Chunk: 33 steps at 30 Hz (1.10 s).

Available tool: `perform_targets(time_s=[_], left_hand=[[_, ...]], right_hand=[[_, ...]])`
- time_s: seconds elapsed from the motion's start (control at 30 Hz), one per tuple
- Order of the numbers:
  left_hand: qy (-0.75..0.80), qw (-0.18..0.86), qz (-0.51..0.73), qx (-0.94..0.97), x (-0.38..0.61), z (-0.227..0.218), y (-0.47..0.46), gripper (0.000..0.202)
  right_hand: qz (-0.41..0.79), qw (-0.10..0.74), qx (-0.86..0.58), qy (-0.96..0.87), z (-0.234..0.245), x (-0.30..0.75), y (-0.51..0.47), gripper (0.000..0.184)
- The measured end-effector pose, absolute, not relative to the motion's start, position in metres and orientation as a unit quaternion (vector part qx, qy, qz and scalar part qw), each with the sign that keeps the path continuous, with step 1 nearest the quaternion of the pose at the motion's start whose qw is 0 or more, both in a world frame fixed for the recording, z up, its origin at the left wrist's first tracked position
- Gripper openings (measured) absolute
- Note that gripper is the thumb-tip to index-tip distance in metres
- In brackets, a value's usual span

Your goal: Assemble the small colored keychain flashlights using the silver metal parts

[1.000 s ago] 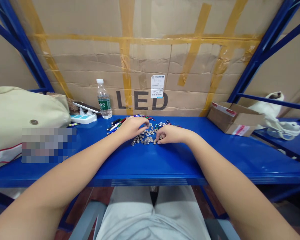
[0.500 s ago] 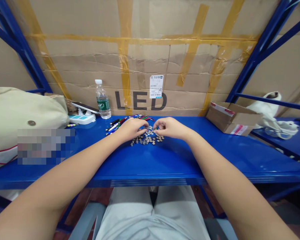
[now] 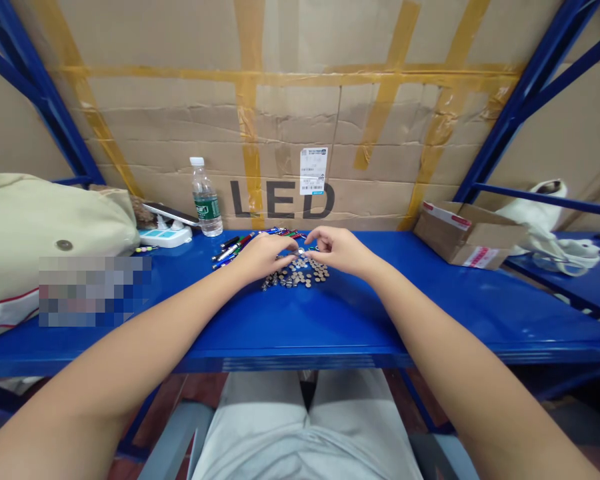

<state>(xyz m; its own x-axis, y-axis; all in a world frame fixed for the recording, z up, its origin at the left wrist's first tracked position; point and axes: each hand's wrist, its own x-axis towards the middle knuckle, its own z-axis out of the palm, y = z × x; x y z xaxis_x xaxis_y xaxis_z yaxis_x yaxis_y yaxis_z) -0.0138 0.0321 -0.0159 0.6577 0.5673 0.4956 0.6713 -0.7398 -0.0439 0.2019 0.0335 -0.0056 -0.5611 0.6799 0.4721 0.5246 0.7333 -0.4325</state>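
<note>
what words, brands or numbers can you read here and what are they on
"LED": large cardboard panel
White label on that panel: too small to read
Green label on the bottle: too blurred
Red-and-white label on the small box: too blurred

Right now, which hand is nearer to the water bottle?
Left. The left hand is right of the water bottle and closer to the camera; the right hand is farther right, beyond the left one.
</note>
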Motion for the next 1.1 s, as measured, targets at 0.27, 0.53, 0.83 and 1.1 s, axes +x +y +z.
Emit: perform_targets(time_s=[0.27, 0.53, 0.83, 1.1], left_hand=[[-0.348, 0.102, -0.226, -0.904, -0.015, -0.017, 0.035, 0.019], [-0.351, 0.109, -0.223, -0.903, -0.015, -0.016, 0.034, 0.018], [-0.345, 0.108, -0.229, -0.904, -0.015, -0.016, 0.033, 0.018], [-0.334, 0.088, -0.248, -0.905, -0.016, -0.019, 0.038, 0.018]], right_hand=[[0.107, 0.102, -0.37, -0.917, -0.01, 0.2, 0.037, 0.019], [0.095, 0.082, -0.345, -0.93, -0.017, 0.198, 0.041, 0.018], [0.092, 0.347, -0.344, -0.867, -0.008, 0.197, 0.035, 0.023], [0.069, 0.346, -0.322, -0.878, -0.014, 0.194, 0.036, 0.024]])
